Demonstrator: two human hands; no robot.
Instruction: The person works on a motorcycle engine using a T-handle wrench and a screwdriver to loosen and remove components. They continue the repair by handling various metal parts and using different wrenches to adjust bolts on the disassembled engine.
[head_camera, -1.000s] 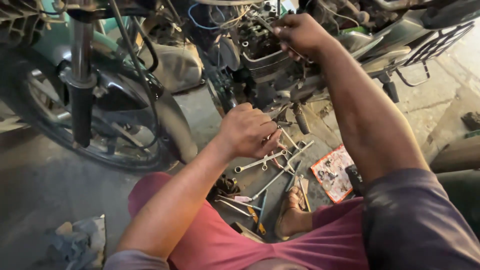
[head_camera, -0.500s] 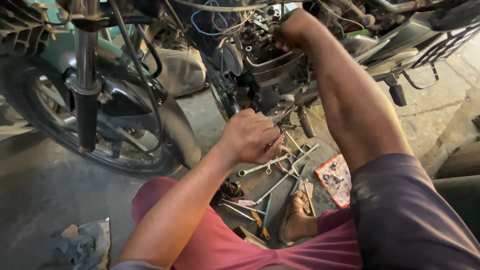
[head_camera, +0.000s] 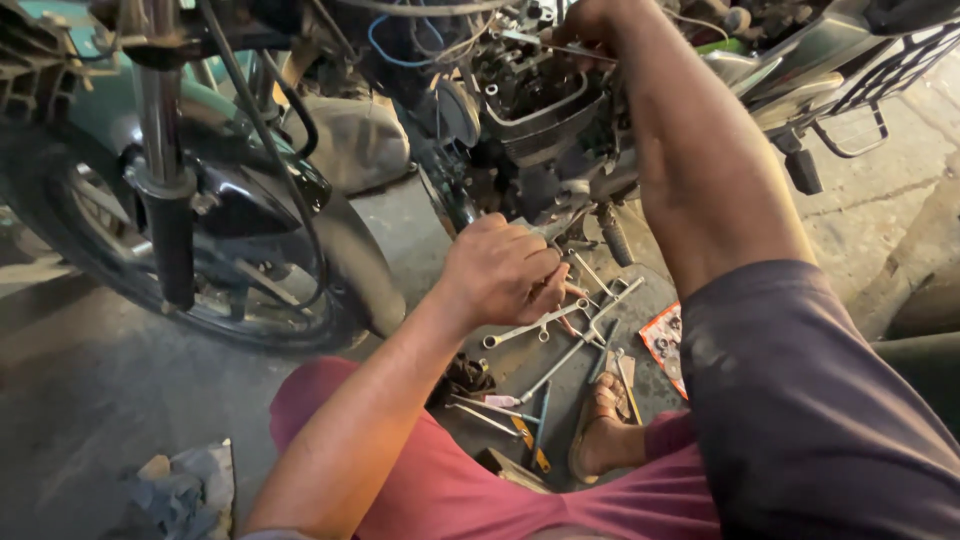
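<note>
Nearest the camera sit the person's legs in red trousers and a sandalled foot on the concrete floor; a crumpled rag lies at the lower left. Just beyond the knee, a scatter of tools covers the floor: a combination spanner, a long T-handle wrench, and screwdrivers closer to the foot; a small red packet lies to their right.

The left hand hangs low over these tools, fingers curled closed with the tips touching or pinching something small right above the spanner's upper end; what it grips cannot be told. The spanner lies directly under and slightly right of that hand, its ring end pointing back toward the knee.

Farther off, the right hand is raised to the top of the motorcycle engine, closed about a thin metal rod or tool; the grip itself is partly cut off by the frame edge. To do this well, the raised hand would seem to need to keep its tool steady and square on the engine while the lower hand picks by feel, lifting one tool cleanly without tangling the others.

Farthest left stand the front wheel and fork.
</note>
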